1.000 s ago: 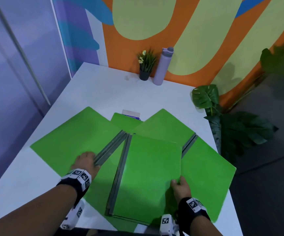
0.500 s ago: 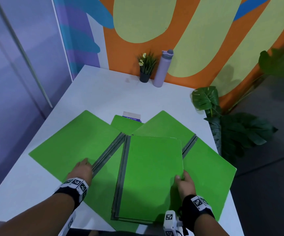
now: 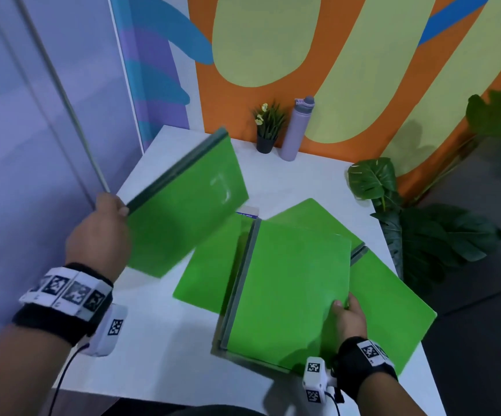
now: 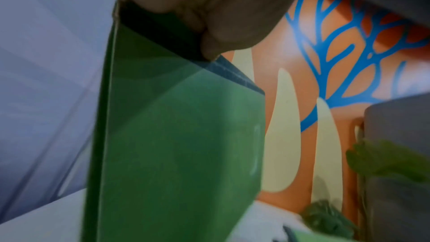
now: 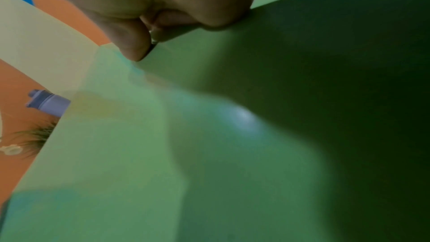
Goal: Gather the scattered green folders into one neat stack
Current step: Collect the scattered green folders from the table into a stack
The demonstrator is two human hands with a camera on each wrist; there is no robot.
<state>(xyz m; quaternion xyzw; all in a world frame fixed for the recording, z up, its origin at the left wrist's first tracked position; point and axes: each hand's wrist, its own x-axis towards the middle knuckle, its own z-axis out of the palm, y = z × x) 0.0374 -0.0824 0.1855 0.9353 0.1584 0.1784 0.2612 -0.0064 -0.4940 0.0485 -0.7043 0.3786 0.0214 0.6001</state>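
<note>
Fingers of left hand (image 3: pixel 99 232) clamp raised folder (image 3: pixel 183 211); right hand (image 3: pixel 349 318) pinches stack (image 3: pixel 288 289).

- Head view looks down and forward from above the near edge of the white table (image 3: pixel 288 181), toward the far painted wall.
- Left wrist view sits close under the left hand (image 4: pixel 209 6), facing that wall.
- Right wrist view (very close) shares the purple bottle (image 5: pixel 49 105) with the head view.

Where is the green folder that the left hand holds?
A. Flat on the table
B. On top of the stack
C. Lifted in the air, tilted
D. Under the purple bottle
C: the left hand grips the folder by its spine end, raised and tilted above the table.
</note>
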